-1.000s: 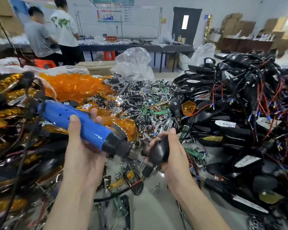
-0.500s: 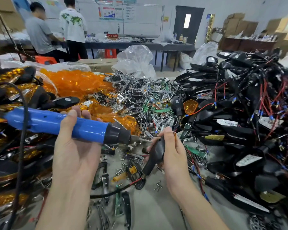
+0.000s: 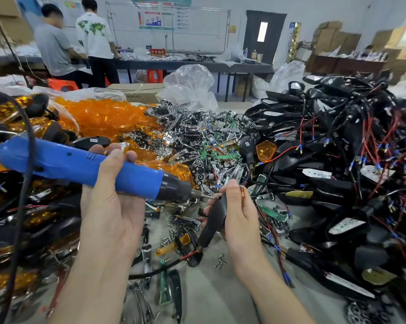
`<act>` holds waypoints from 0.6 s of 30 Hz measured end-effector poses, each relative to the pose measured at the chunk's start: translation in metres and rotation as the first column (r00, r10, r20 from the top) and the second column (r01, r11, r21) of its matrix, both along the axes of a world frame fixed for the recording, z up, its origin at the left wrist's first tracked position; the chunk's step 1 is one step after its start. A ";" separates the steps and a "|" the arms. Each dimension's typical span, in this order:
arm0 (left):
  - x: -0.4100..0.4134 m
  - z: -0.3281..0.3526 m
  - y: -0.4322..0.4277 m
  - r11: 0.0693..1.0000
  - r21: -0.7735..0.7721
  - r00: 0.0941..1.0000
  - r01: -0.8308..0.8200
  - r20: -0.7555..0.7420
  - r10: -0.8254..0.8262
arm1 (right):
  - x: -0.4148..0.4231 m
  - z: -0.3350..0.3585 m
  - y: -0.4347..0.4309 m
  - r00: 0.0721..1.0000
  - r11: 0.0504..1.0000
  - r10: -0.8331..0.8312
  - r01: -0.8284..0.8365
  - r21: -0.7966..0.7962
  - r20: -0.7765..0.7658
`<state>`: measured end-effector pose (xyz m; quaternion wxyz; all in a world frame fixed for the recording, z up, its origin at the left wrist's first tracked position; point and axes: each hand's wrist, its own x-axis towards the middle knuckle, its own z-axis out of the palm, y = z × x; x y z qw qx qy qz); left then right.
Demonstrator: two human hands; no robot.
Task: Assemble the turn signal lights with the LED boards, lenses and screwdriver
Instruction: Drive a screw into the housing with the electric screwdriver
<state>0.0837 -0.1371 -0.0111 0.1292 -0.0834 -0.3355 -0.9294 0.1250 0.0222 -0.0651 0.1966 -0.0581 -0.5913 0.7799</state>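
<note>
- Gripping the blue plastic screwdriver just behind its dark grey nose, the left hand lays its thumb over the smooth barrel and curls its fingers behind it. The tool lies almost level across the left centre of the frame, and a black cable loops over its back end.
- Its thin metal bit touches the top of one black turn signal light at the centre of the frame.
- The right hand is clamped around this matt, drop-shaped housing. A thin amber edge shows beside the thumb, and one red wire and one black wire leave the lower end.
- Three heaps lie behind: glossy orange lenses at upper left, shiny chrome and green parts in the middle, black housings tangled with red and black wires at right.
- A few small screws lie on the grey table, left of the right wrist.
- Two people stand at a far table, upper left.
</note>
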 end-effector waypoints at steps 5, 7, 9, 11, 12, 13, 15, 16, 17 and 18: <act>0.002 0.009 0.003 0.999 -0.033 0.999 -0.016 -0.052 0.014 | 0.001 0.001 -0.001 1.000 1.000 0.007 -0.007 -0.003 0.000; 0.002 0.010 0.001 0.998 -0.055 0.997 -0.013 -0.082 0.008 | 0.000 0.000 -0.001 1.000 1.000 0.011 -0.011 -0.002 0.006; 0.003 0.012 0.000 0.997 -0.079 0.995 -0.005 -0.096 -0.003 | 0.000 0.000 0.000 1.000 1.000 0.003 -0.003 -0.011 0.006; 0.002 0.013 0.000 0.997 -0.083 0.995 0.003 -0.094 -0.011 | 0.000 -0.001 0.000 1.000 1.000 -0.005 0.005 -0.022 0.002; 0.002 0.014 0.000 0.996 -0.085 0.996 0.006 -0.093 -0.014 | 0.000 -0.002 0.000 1.000 1.000 -0.005 0.005 -0.023 -0.002; 0.001 0.014 0.001 0.996 -0.087 0.996 0.006 -0.090 -0.013 | 0.000 -0.002 0.000 1.000 1.000 -0.002 0.002 -0.020 -0.003; 0.001 0.015 0.004 0.996 -0.092 0.996 0.010 -0.089 -0.018 | 0.000 -0.003 0.001 1.000 1.000 0.006 -0.006 -0.018 -0.003; 0.001 0.016 0.005 0.995 -0.097 0.996 0.009 -0.086 -0.018 | 0.000 -0.003 0.001 1.000 1.000 0.009 -0.009 -0.016 -0.005; 0.001 0.016 0.007 0.995 -0.099 0.996 0.010 -0.082 -0.018 | 0.000 -0.003 0.001 1.000 1.000 0.007 -0.007 -0.012 -0.007; 0.001 0.017 0.009 0.995 -0.104 0.997 0.004 -0.082 -0.013 | 0.000 -0.003 0.002 1.000 1.000 0.005 -0.005 -0.007 -0.011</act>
